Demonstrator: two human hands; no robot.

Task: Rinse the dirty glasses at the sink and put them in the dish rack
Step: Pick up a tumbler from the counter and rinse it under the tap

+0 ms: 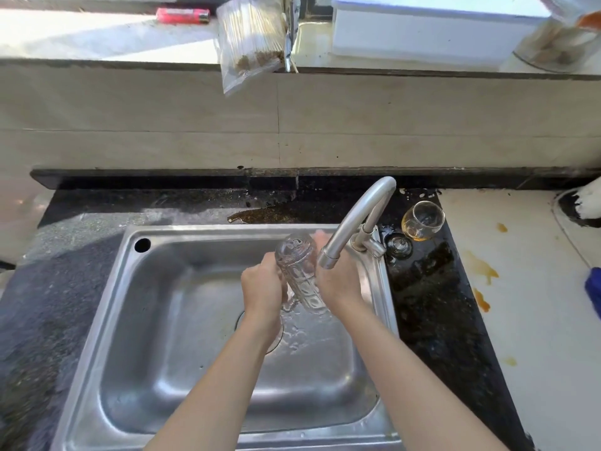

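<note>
Over the steel sink [107, 320], both hands hold a tall clear glass [300, 275] between them. The glass is patterned with a pressed grid of raised panels along its side, and it is tilted, its thick base up and away toward the back rim of the sink, its mouth down toward the person. It looks colourless and see-through, with bright glints on the ribs. Water pours out of its lower end and splashes across the sink floor beside the drain.

The left hand [263, 288] is closed round the glass from the left side, fingers wrapped under and behind it. The right hand [338, 281] presses against the right side of the glass, palm to the wall, fingers reaching up toward the base; it sits just under the spout of the curved metal tap [354, 219], whose outlet ends beside the upper part of the glass.

On the dark wet surface [432, 304] right of the tap stands a stemmed glass [422, 220], upright, with a little amber liquid in the bottom of its bowl. Orange-brown stains mark the pale surface further right. On the ledge above the tiled wall lie a red lighter [182, 15] and a clear bag of sticks [250, 40] that hangs over the edge.
</note>
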